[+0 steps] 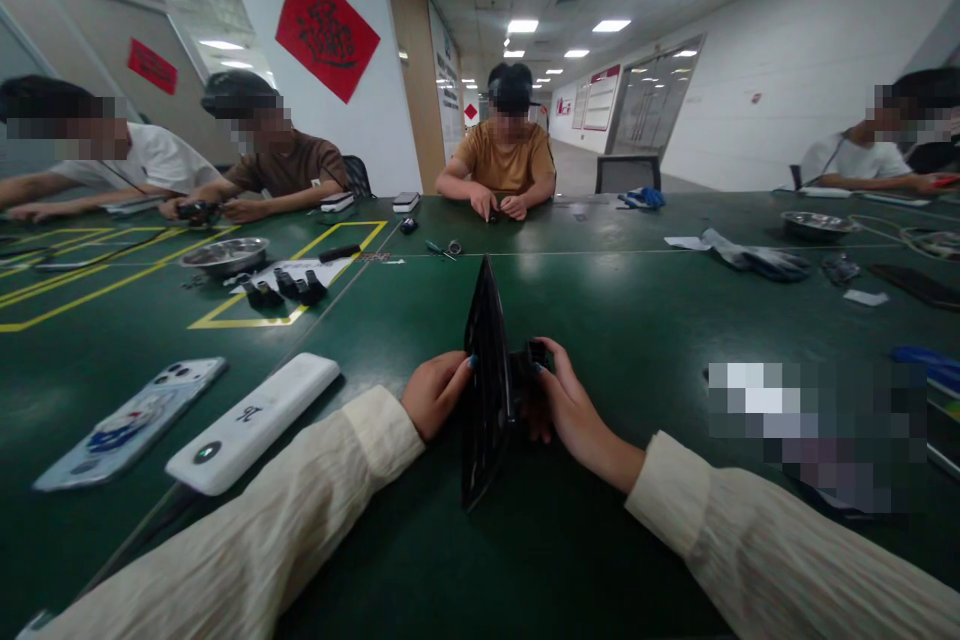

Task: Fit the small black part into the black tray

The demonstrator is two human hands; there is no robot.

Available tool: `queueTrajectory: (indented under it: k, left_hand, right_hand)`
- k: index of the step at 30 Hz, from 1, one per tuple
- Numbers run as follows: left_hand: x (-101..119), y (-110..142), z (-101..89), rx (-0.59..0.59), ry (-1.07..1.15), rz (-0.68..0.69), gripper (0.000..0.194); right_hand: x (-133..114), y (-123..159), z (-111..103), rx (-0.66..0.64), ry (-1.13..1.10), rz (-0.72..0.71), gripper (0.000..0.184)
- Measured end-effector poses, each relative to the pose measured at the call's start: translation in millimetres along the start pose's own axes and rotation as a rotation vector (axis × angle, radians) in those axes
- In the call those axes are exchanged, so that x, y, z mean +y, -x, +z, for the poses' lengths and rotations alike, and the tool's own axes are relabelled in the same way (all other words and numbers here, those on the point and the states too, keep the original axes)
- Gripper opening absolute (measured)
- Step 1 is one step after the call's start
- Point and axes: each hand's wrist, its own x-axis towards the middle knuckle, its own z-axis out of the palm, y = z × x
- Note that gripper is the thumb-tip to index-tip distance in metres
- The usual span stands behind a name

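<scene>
"Where is there room on the green table?"
"Its top stretches to the right and far side of the black panel, which stands on edge in the near middle. On the left, the white power bank and the patterned phone lie well apart from it."
"And the hands?"
"Apart, with the panel between them. The left hand holds its left side, thumb bent against it; the right hand is curled around the black mount on its right."
"Anything unclear?"
"The panel's faces barely show, several fingertips are hidden, and the pixelated item at right is unreadable."
</scene>
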Motion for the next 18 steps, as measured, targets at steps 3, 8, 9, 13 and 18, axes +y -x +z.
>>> queueTrajectory:
  k: [3,8,9,13,18]
  left_hand:
    - [3.5,-0.3,-1.4,-0.007,0.026,-0.019,0.047]
    - [6.8,0.9,-1.6,0.006,0.086,-0.071,0.048]
    - [6.4,1.3,-1.3,0.012,0.093,-0.092,0.049]
    - [4.3,2.1,-1.6,0.039,0.126,-0.148,0.049]
    - [5.8,1.7,-3.8,-0.02,0.152,-0.149,0.048]
  right_hand:
    - [-0.4,0.4,-0.4,-0.004,-0.001,-0.004,0.056]
    - [-2.0,1.8,-0.5,-0.016,0.021,-0.004,0.054]
    - [-2.1,2.0,-0.7,-0.021,0.023,-0.003,0.054]
    - [-2.1,2.4,-1.6,-0.051,0.028,-0.009,0.055]
    - [-3.8,3.3,-2.0,-0.056,0.041,-0.009,0.057]
